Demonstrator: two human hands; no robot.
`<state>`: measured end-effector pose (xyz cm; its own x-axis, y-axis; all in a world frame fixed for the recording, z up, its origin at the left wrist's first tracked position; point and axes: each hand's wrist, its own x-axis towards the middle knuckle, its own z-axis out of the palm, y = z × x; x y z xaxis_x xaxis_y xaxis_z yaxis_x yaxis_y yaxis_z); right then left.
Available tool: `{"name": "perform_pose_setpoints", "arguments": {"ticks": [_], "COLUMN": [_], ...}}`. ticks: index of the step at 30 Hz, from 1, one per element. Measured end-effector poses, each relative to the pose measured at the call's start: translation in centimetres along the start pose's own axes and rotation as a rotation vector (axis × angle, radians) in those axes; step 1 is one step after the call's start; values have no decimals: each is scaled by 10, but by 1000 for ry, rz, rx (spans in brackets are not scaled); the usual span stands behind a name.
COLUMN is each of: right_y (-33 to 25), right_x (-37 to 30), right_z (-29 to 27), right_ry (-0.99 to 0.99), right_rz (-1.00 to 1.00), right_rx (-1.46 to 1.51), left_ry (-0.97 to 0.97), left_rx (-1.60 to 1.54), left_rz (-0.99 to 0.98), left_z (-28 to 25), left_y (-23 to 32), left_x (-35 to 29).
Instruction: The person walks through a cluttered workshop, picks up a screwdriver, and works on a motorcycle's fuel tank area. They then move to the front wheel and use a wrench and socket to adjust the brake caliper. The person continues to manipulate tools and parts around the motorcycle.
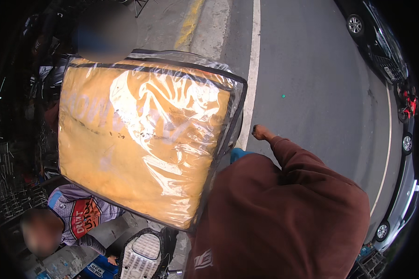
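My right arm, in a brown sleeve (302, 160), stretches out over the road. At its end my right hand (264, 133) looks closed, with a small dark thing at its fingers that I cannot make out. Just left of the hand stands a large yellow delivery bag (91, 156) under a clear plastic cover with black edging. The hand is apart from the bag. A bit of blue cloth (239, 154) shows between the bag and my brown top (284, 223). My left hand is not in view.
Lower left, a person in a patterned jersey (81, 215) is beside a grey seat-like pad (142, 249). Another person (107, 35), blurred, is behind the bag. A white line (253, 60) edges the road. Cars, including a silver one (395, 204), and a red motorcycle (408, 103) line the far right.
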<state>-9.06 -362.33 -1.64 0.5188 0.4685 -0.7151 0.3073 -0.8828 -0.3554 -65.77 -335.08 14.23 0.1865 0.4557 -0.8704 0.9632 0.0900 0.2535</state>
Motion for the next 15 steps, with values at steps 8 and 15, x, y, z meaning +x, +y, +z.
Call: {"name": "perform_pose_setpoints", "arguments": {"ticks": [8, 15], "right_y": [22, 48], "right_x": [12, 49], "right_z": [-74, -152], "right_ry": [223, 148], "right_rz": [-20, 49], "right_rx": [112, 31], "left_ry": [-29, 2], "left_rx": [-23, -162], "left_rz": [-12, -86], "left_z": [36, 100], "left_y": [21, 71], "left_x": [5, -21]}}
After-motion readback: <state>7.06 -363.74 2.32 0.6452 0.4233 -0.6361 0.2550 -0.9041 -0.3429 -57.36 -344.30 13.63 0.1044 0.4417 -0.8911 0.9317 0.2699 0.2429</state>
